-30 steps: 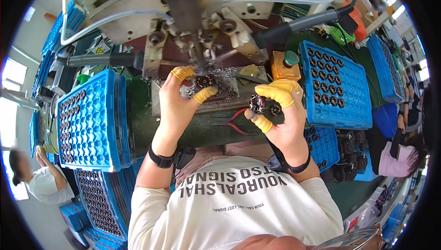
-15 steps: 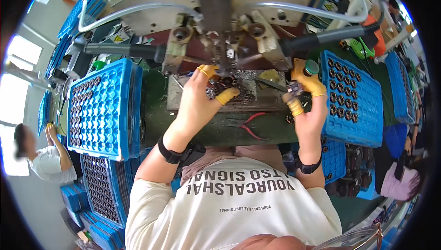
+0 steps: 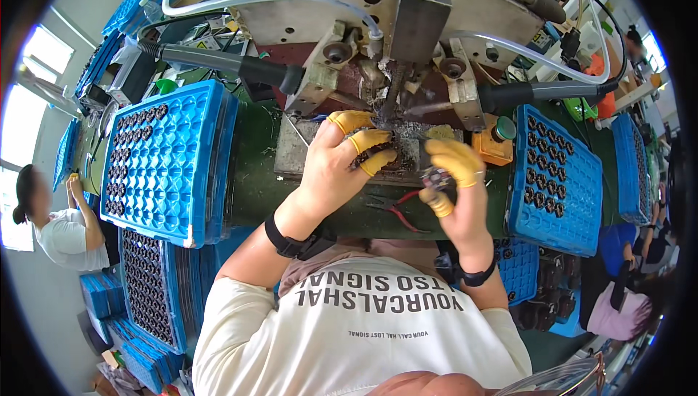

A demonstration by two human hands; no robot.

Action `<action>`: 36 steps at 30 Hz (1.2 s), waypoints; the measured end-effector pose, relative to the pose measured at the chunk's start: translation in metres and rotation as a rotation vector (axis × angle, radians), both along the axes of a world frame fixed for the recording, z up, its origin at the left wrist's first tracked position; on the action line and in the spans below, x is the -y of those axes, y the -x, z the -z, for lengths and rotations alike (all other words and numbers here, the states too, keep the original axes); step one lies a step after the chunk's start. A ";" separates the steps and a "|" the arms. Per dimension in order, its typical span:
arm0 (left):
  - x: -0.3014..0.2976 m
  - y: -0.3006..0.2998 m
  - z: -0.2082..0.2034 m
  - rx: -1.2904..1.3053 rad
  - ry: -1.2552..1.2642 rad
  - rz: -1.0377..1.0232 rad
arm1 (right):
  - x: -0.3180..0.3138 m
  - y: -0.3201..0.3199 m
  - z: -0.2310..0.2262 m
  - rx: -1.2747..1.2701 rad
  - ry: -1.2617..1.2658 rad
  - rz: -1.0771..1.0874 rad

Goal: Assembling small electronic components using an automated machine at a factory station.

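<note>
My left hand point(image 3: 329, 172), with yellow covers on its fingers, is closed at the metal work block point(image 3: 294, 156), under the machine's vertical tool point(image 3: 396, 90). Its fingers curl round a small dark round part point(image 3: 372, 157), mostly hidden by them. My right hand point(image 3: 464, 196), also in yellow finger covers and a little blurred, grips a small dark and silvery ring-shaped part point(image 3: 436, 177) between thumb and fingers, just right of the block. Red-handled pliers point(image 3: 401, 210) lie on the green bench in front of the block.
Blue trays with dark ring-shaped parts stand left point(image 3: 156, 170) and right point(image 3: 560, 178). Beside the right tray is an orange-yellow container point(image 3: 494, 145) with a green cap. Black cylindrical handles point(image 3: 233, 65) flank the machine. A person point(image 3: 65, 221) sits at far left; others work at far right.
The view has shifted. My right hand has moved left, away from the orange-yellow container, still gripping its part. My left fingers, wider apart before, have closed in on the part at the block.
</note>
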State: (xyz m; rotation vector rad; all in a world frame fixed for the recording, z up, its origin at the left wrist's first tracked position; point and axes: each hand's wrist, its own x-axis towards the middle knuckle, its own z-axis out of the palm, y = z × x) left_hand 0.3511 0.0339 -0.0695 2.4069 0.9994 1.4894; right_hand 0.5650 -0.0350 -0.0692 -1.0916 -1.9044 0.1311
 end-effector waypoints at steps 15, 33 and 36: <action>-0.003 0.003 -0.004 -0.046 -0.098 0.074 | -0.015 0.027 -0.012 0.231 -0.055 -0.013; 0.005 -0.005 -0.001 0.218 0.321 -0.010 | -0.016 -0.057 0.014 0.224 -0.065 0.510; 0.010 0.011 0.000 0.274 0.300 0.008 | -0.019 -0.057 0.016 0.157 -0.026 0.476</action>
